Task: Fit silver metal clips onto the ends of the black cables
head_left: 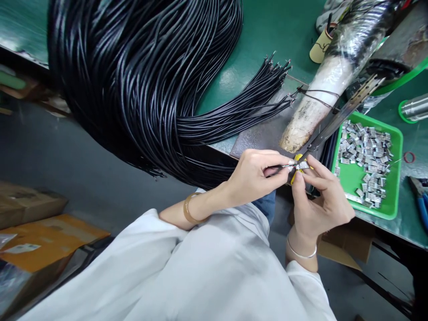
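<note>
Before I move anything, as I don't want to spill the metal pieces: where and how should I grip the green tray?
Probably take the green tray by the raised rim of its right side, coming from the right. It lies flat, that rim stands above the metal pieces, and the right hand and metal rod are close to its left.

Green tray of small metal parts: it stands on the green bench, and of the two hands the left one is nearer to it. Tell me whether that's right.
Wrong about the hand: the head view shows the right hand nearer to the green tray of small metal parts, which does stand on the green bench.
</note>
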The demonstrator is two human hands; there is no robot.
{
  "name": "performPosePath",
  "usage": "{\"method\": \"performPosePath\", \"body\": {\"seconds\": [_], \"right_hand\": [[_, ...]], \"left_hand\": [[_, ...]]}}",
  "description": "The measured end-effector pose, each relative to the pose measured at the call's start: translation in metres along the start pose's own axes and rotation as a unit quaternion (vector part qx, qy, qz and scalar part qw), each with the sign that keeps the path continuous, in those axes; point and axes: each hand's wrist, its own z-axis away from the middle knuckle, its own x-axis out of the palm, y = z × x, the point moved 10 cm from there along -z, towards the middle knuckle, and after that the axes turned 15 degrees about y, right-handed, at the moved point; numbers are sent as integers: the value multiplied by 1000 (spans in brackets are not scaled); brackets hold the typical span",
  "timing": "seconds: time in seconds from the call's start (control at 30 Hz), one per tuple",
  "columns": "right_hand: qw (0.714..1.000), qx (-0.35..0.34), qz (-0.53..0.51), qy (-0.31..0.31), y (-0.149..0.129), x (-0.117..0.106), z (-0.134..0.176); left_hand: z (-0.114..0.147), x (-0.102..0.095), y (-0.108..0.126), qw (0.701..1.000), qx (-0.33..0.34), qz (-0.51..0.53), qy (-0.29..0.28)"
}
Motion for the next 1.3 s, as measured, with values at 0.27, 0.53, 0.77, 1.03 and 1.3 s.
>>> {"method": "performPosePath", "body": {"seconds": [0.27, 0.53, 0.77, 1.03, 1.3], "right_hand": [[1000, 15, 5, -12, 6, 2, 6], [1000, -5, 8, -13, -1, 4, -5], [1000, -13, 10, -18, -3, 4, 3], [997, -57, 28, -37, 0, -1, 5], [993, 117, -14, -20, 31, -12, 4]], "left_hand": [[3, 1, -8, 999, -28, -37, -9], [-3, 0, 1, 999, -2, -40, 2], [2, 0, 2, 996, 34, -76, -11], [9, 11, -16, 993, -97, -1, -72], [17, 9, -6, 987, -114, 51, -99]]}}
